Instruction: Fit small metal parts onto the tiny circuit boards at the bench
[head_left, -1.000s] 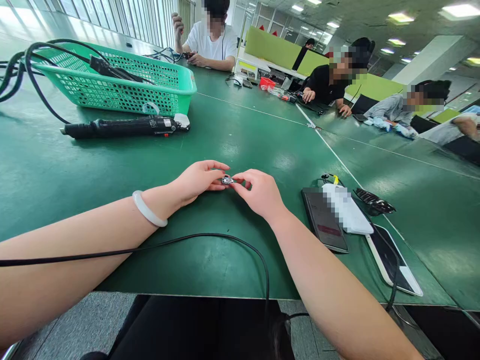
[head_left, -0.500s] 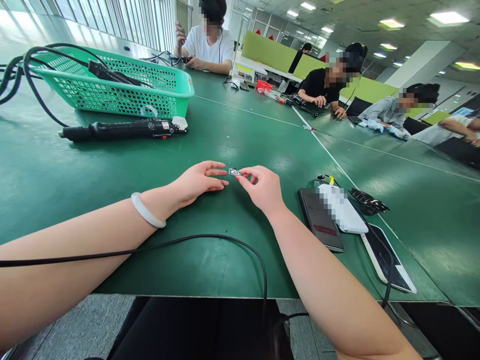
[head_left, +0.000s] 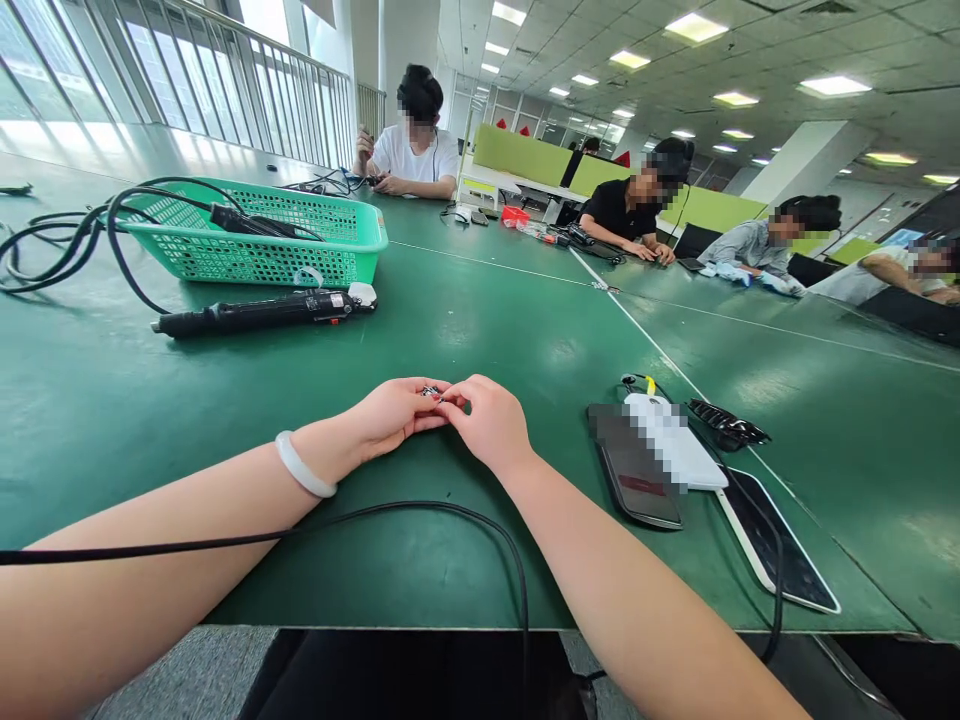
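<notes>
A small silver-and-black piece (head_left: 431,392), too small to identify, sits between the fingers of both hands above the green table (head_left: 420,550). My left hand (head_left: 394,415), with a pale bangle (head_left: 302,466) on its wrist, is closed on it with fingers and thumb. From the right, my right hand (head_left: 487,415) meets it, thumb and index finger pinched at the piece's near end. The fingers cover much of the piece. A black cable (head_left: 442,506) crosses in front of the hands and over the left forearm.
A green basket (head_left: 262,262) with cabled tools stands at the back left, a black electric screwdriver (head_left: 259,313) before it. To the right lie a dark phone (head_left: 637,490), a white power bank (head_left: 694,462) and a white-edged device (head_left: 780,545). Several people sit across the table.
My hands have come together, and my left fingers, spread before, have closed on the small piece. The right hand has moved left with it. The view has tilted up.
</notes>
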